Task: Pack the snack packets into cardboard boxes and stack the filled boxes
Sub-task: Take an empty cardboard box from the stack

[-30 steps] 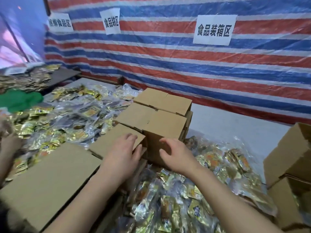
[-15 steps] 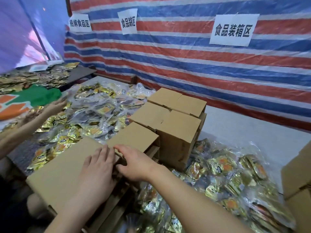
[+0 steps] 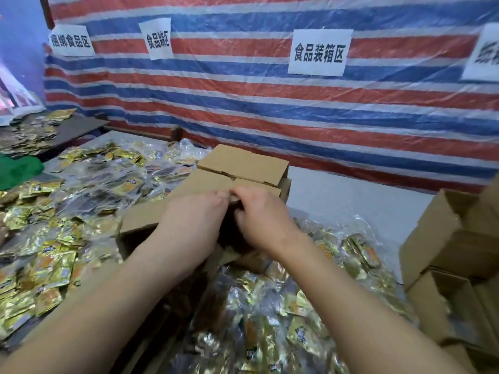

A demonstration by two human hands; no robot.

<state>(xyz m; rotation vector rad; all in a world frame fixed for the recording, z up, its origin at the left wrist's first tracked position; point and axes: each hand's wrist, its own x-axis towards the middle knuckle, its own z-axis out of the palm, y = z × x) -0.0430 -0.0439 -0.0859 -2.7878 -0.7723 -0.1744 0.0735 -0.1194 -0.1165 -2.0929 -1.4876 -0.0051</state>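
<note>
While both hands are meeting, a box is getting closed.
The left hand and right hand are pinching flaps of the cardboard box right under them, snack packets lying nearer.

Both bare forearms are stretched forward from the lower edge of the view and are angled inward, so that the hands are brought together just in front of the stacked cardboard boxes. The left hand is held palm down, its fingers curled forward, with the fingertips placed at the near edge of that stack. The right hand is set just beside it, knuckles up, fingers bent and tucked downward. The two hands are almost touching at the fingertips. What is gripped, if anything, cannot be made out.
</note>
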